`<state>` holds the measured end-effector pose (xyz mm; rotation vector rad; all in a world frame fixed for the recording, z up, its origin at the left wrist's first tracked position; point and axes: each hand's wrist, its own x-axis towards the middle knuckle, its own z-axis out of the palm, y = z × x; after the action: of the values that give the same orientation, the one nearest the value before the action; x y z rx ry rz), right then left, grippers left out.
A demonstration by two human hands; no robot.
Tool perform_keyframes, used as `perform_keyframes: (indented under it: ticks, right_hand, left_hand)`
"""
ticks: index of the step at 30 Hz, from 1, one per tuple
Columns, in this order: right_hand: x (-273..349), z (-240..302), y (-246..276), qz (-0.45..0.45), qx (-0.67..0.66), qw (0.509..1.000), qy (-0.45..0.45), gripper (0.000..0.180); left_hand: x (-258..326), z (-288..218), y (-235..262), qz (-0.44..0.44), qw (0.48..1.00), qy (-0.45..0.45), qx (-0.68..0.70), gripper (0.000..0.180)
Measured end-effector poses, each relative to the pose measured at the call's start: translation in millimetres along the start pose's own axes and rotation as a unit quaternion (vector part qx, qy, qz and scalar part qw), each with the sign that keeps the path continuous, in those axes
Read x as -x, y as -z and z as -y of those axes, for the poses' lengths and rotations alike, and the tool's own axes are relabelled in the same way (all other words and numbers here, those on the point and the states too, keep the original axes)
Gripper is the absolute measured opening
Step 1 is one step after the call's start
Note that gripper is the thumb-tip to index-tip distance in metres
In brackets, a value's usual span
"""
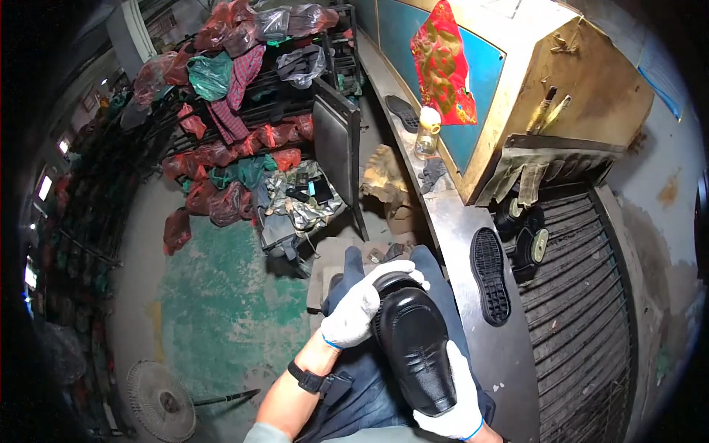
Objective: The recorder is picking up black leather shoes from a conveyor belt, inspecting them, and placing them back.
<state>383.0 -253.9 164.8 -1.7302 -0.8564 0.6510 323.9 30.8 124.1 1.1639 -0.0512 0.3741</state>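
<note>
Left hand and right hand, clamped on the black leather shoe and apparently its sole, should press evenly.

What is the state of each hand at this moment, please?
Left hand: gloved, closed on the far end of a black sole.
Right hand: gloved, holding the black shoe near its closer end.

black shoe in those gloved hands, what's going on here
The person is holding a black shoe in front of them, toe pointing away. The gloved left hand grips the toe end, and the gloved right hand supports the near end. To the right, a separate black sole lies on the metal ledge, next to a bed of parallel bars.
</note>
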Motion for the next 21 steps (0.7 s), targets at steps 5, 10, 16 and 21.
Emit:
perform_keyframes:
  ticks: [5,10,16,21]
  right_hand:
    - [-0.3,-2.4,1.6,0.014,0.072,0.996,0.042,0.114]
    - [2.7,-8.8,-0.3,0.018,0.067,0.997,0.032,0.113]
    - [-3.3,-20.3,2.5,0.026,0.085,0.995,0.044,0.112]
    - [-15.3,-51.6,0.7,0.044,0.059,0.991,0.115,0.127]
  left_hand:
    - [2.7,-5.8,-0.2,0.003,0.998,-0.002,-0.06,0.106]
    - [1.9,-10.0,-3.2,0.011,0.999,0.014,-0.041,0.109]
    - [9.0,-7.9,-7.2,-0.007,0.998,0.061,-0.011,0.115]
    - [10.3,2.1,-3.7,-0.019,0.998,0.041,-0.037,0.128]
